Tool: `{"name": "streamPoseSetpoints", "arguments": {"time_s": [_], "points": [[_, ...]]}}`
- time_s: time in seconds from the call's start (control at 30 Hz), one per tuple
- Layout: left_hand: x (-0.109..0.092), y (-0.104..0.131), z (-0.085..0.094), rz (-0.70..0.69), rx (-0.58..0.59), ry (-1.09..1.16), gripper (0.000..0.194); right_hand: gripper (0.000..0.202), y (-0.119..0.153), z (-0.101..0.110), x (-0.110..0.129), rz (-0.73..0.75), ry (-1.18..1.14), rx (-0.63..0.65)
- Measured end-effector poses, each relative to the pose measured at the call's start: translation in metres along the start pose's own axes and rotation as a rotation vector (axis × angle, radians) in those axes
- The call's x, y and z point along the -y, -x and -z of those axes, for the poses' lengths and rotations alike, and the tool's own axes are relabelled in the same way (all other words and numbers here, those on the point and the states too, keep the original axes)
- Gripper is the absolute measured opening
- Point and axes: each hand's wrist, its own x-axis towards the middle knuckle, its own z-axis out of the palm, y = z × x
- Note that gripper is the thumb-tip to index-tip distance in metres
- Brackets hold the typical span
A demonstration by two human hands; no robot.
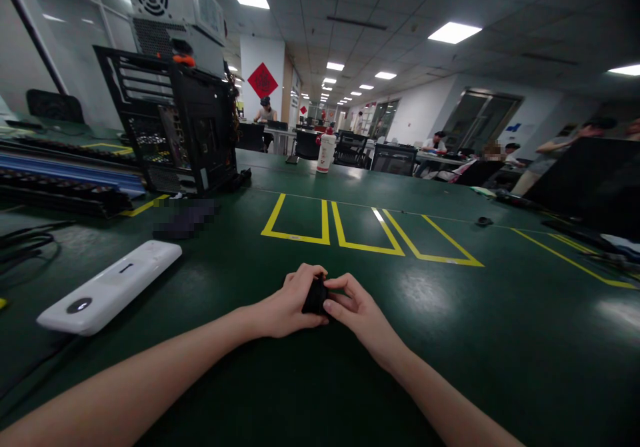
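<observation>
A small black object [315, 296], dark and rounded, is held between my two hands just above the green table or on it; its exact kind is hard to make out. My left hand [293, 302] wraps round its left side, with the thumb below and the fingers over the top. From the right, the thumb and fingertips of my right hand [352, 306] pinch its edge. Both hands are in the middle of the view, in front of the yellow taped outlines [300, 238] on the table. Fingers cover much of the object.
A white oblong device [113, 287] with a cable lies to the left. Behind it are a dark pixelated item [185, 219] and an open black computer case [200, 127] carrying a power supply [175, 7]. A white bottle [326, 152] stands farther back. A dark monitor [595, 180] is at right.
</observation>
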Motion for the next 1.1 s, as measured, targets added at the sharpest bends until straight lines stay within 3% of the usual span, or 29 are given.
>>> {"name": "streamPoseSetpoints", "arguments": {"time_s": [0.1, 0.23, 0.5, 0.7, 0.87, 1.1], "points": [[0.0005, -0.0005, -0.0007, -0.004, -0.011, -0.02, 0.061, 0.015, -0.0026, -0.0012, -0.0006, 0.02, 0.034, -0.048], [0.0001, -0.0003, 0.0, -0.017, -0.003, -0.027, 0.061, 0.022, -0.0068, -0.0018, -0.0031, 0.034, 0.083, -0.079], [-0.0065, 0.003, 0.0059, -0.01, 0.035, 0.0, 0.058, 0.024, -0.0028, 0.0006, -0.0015, 0.024, 0.109, 0.01], [-0.0081, 0.0027, 0.0054, -0.008, 0.02, -0.008, 0.058, 0.013, -0.0049, -0.0005, -0.0027, 0.058, 0.105, -0.04], [-0.0082, 0.0023, 0.0048, -0.027, 0.008, -0.016, 0.056, 0.022, -0.0078, -0.0004, -0.0033, 0.011, 0.115, -0.059], [-0.0034, 0.0017, 0.0015, -0.013, -0.002, -0.044, 0.059, 0.021, -0.0046, 0.0012, 0.0005, 0.024, 0.132, 0.012]]}}
